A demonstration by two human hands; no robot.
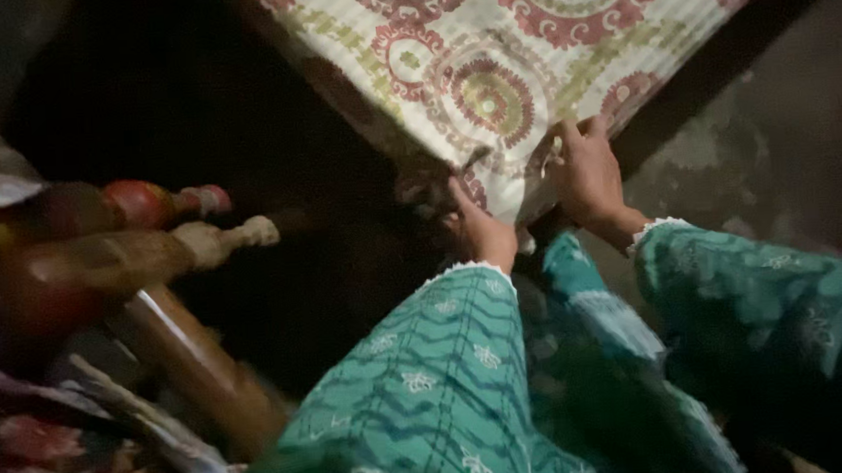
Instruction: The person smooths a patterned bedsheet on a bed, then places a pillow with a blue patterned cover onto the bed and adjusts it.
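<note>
Bedsheet (527,58), one of it, white with red and green round patterns, lies over the upper middle of the view, its corner hanging down toward the person; two hands work at that corner; the left hand (478,229) has its fingers tucked in under the cloth's edge, seemingly pinching it, though the dim light hides the tips; the right hand (589,175) is curled onto the hem just beside it, fingers (569,135) bent over the fabric and gripping it; both arms wear teal patterned sleeves (447,369). To the left, well apart, stands one carved wooden bedpost (144,256) with red painted knobs, blurred; crumpled cloth (38,448) lies below it; a dark floor (781,150) shows at right.
</note>
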